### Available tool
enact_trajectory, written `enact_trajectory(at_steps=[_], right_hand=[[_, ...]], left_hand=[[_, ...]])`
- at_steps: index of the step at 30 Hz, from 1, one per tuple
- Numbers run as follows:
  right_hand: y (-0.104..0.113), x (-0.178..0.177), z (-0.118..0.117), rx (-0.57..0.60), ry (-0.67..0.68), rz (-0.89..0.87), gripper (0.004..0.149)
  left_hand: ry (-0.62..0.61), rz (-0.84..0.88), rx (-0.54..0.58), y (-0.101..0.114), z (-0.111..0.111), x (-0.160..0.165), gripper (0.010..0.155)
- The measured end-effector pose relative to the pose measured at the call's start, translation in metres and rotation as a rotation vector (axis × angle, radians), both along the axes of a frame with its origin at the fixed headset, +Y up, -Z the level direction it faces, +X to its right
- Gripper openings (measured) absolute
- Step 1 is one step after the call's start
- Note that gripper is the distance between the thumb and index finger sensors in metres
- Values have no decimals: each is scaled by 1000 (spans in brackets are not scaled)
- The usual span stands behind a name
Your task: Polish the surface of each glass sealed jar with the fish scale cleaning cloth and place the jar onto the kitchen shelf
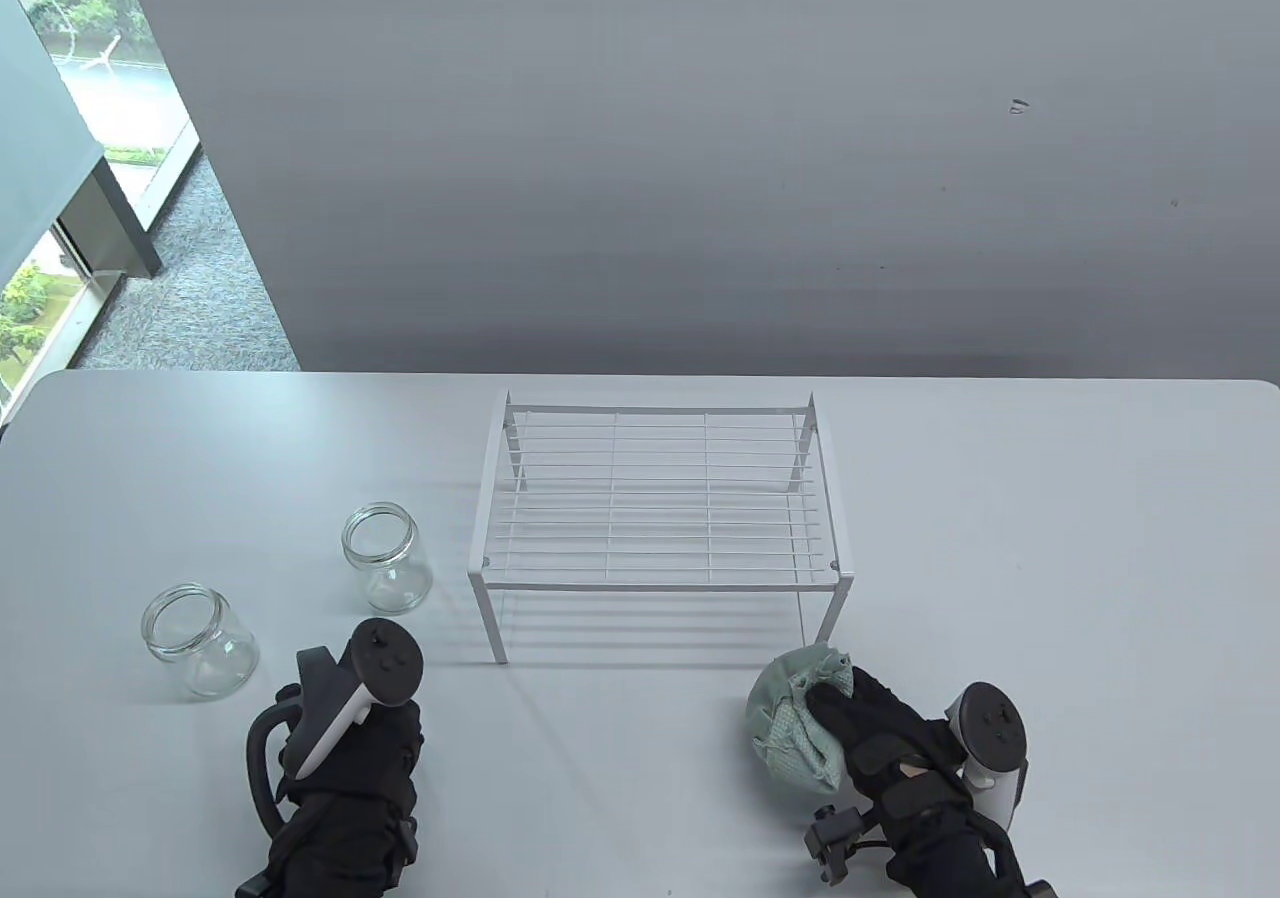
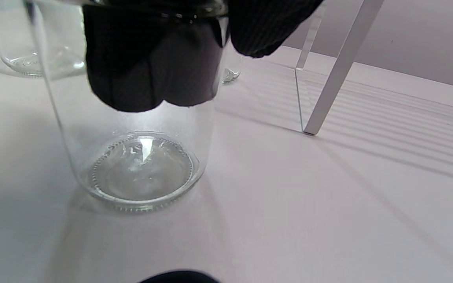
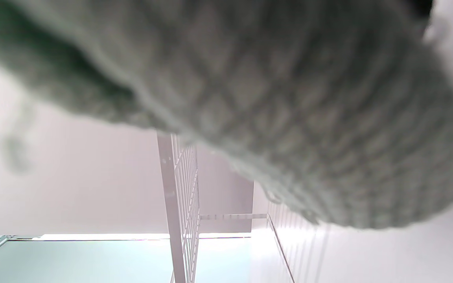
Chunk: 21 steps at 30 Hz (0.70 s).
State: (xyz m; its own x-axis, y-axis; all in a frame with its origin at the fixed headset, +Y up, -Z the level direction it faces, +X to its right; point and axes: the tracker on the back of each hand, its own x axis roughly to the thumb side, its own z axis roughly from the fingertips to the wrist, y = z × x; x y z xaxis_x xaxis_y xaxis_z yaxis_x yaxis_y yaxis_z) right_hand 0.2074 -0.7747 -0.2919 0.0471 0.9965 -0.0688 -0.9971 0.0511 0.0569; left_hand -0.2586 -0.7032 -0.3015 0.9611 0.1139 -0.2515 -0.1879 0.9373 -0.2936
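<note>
My left hand (image 1: 385,738) is at the table's front left, and its tracker hides what is under it in the table view. In the left wrist view its fingers (image 2: 151,67) curl over the rim of a clear glass jar (image 2: 140,169) that stands upright on the table. Two more open jars stand to the left, one (image 1: 385,558) near the shelf and one (image 1: 200,638) further left. My right hand (image 1: 850,718) grips a crumpled green fish scale cloth (image 1: 795,738) on the table, in front of the shelf's right leg. The cloth (image 3: 289,98) fills most of the right wrist view.
A white wire kitchen shelf (image 1: 480,538) stands at mid table with nothing on its top rack. Its front left leg (image 2: 340,67) is just right of the held jar. The grey wall rises behind the table. Floor and a window show at the far left.
</note>
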Motion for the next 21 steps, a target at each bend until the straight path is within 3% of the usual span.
enact_trajectory(at_steps=[4, 11, 15, 21], right_hand=[[0, 0, 0, 2, 0, -2, 43], [1, 1, 0, 9, -3, -11, 43], [2, 1, 0, 13, -7, -17, 43], [3, 2, 1, 24, -15, -33, 43]], left_hand=[[-51, -42, 100, 6, 2, 5, 64], [-158, 69, 295, 24, 15, 26, 60], [-234, 364, 330, 21, 16, 41, 58], [-247, 857, 261, 0, 8, 64, 56]])
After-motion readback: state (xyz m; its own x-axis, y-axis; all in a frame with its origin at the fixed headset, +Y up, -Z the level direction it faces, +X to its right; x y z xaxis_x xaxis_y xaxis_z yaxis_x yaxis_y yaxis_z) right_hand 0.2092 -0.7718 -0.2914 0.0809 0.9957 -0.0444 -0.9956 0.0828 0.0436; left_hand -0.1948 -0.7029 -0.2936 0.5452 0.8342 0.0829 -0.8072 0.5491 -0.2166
